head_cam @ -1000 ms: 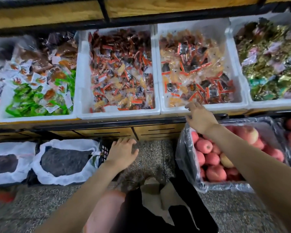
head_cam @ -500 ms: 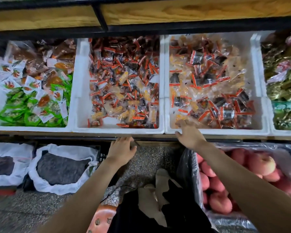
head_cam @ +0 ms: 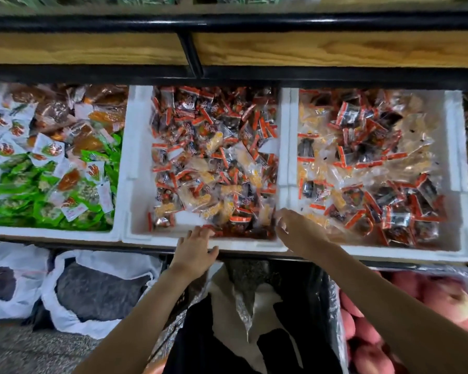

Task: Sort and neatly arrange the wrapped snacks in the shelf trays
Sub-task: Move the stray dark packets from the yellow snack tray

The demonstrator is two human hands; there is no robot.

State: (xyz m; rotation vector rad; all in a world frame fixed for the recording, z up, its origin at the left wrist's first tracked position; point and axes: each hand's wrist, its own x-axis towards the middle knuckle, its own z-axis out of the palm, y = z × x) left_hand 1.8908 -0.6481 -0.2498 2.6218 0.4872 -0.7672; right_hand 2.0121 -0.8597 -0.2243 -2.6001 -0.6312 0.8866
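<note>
Two white foam trays hold small clear wrapped snacks with orange-red ends. The middle tray (head_cam: 135,201) is piled with snacks (head_cam: 216,157); the right tray (head_cam: 454,163) holds a looser spread of snacks (head_cam: 368,168). My left hand (head_cam: 196,249) rests flat on the middle tray's front rim, fingers apart, fingertips touching the nearest wrappers. My right hand (head_cam: 292,225) hovers over the wall between the two trays at the front, fingers curled downward toward the wrappers; I cannot tell whether they hold one.
A left tray (head_cam: 49,230) holds green, white and brown packets. Further trays sit at the far right edge. A wooden shelf board (head_cam: 308,49) with black rails hangs above. Below are white sacks (head_cam: 97,290) of dark goods and a lined crate of red apples (head_cam: 449,300).
Both hands have risen from below the shelf edge to the trays' front rim. The left hand now lies on the middle tray, the right hand moved left to the divider. The view came closer.
</note>
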